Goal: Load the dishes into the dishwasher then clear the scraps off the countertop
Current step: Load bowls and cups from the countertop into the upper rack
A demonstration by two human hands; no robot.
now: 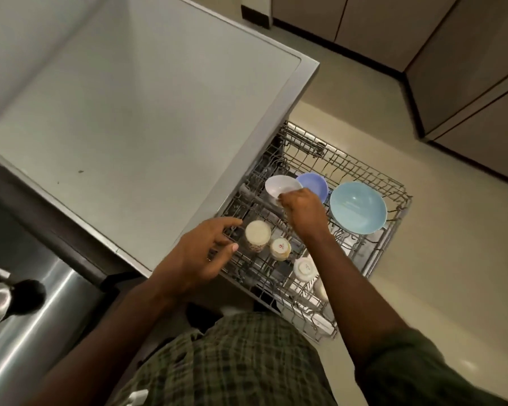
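While the wire dishwasher rack (373, 256) stands pulled out below the grey countertop (129, 112), the right hand (304, 210) pinches a small white bowl (280, 186) by its rim, tilted over the rack's far side just beside a lavender bowl (316, 184) and a larger pale blue bowl (358, 208). The left hand (197, 256) hovers with fingers loosely spread, next to an upturned cup (257, 234).

Wire rack (393, 230) carries bowls (358, 208), upturned cups (279, 249).
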